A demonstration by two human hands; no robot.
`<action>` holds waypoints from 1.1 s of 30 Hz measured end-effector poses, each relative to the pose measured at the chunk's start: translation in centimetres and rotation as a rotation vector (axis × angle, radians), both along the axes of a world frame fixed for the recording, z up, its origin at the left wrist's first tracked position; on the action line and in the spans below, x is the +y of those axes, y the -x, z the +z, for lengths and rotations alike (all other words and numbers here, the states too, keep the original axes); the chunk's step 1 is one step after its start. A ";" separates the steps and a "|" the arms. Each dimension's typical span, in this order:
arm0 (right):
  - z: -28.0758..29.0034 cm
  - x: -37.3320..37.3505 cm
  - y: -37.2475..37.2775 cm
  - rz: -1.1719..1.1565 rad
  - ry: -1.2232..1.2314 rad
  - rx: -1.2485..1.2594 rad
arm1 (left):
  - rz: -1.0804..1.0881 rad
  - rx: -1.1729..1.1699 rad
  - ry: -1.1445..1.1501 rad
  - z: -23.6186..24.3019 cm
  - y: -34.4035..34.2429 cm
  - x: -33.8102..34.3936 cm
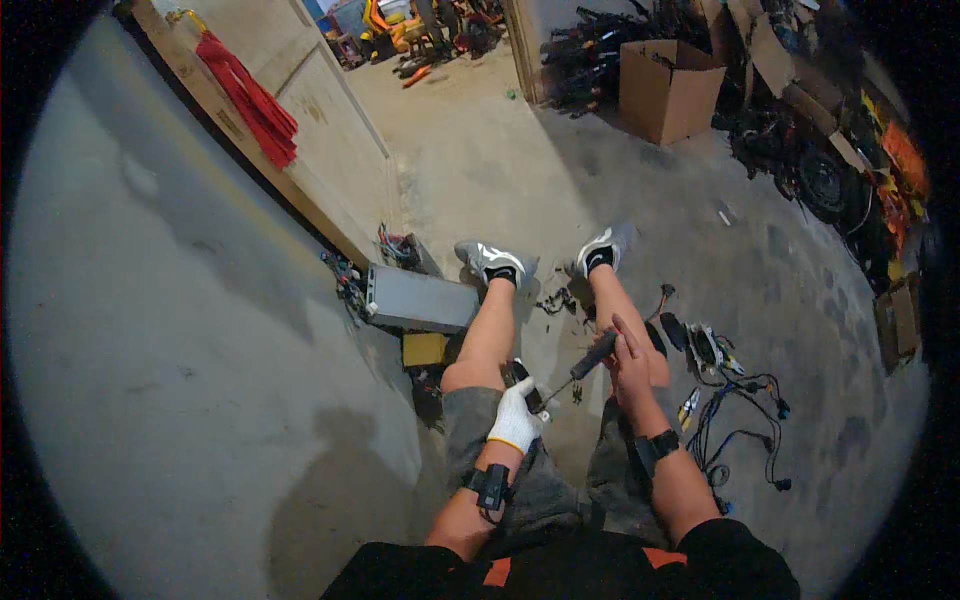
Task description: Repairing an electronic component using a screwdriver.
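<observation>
My left hand [514, 418], in a white glove, grips a small dark part [521, 374] above my lap, its far end sticking out past the fingers. My bare right hand [630, 372] holds a screwdriver [594, 357] by its dark handle, with some fingers stretched out along it. The screwdriver's thin shaft slants down to the left, its tip at the part beside my left hand. Whether the tip sits in a screw is too small to tell.
On the floor at right lie pliers [689, 408], black cables [770, 440] and an opened device [706, 350]. A grey metal case [415, 298] and a yellow block [424, 349] stand left of my legs. Farther off are a cardboard box [668, 95] and an open door [320, 120].
</observation>
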State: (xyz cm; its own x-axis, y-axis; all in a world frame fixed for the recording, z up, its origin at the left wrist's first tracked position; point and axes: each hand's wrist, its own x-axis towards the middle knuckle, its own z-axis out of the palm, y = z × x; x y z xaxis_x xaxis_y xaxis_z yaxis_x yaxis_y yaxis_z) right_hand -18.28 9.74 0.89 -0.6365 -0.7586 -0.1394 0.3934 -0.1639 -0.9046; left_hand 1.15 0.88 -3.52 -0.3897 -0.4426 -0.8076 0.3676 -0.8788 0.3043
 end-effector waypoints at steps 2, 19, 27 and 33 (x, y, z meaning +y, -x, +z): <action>2.5 0.1 -0.6 -0.030 0.098 -0.100 | -0.052 0.012 -0.018 0.7 0.0 0.1; -1.5 0.1 1.7 -0.264 0.158 -0.124 | -0.062 -0.004 -0.075 4.2 3.8 0.3; -0.7 0.0 0.9 -0.105 0.105 -0.096 | -0.094 0.020 0.003 -0.1 1.1 0.3; -1.6 1.1 1.7 -0.050 0.091 0.095 | -0.028 -0.023 -0.029 2.5 1.7 0.1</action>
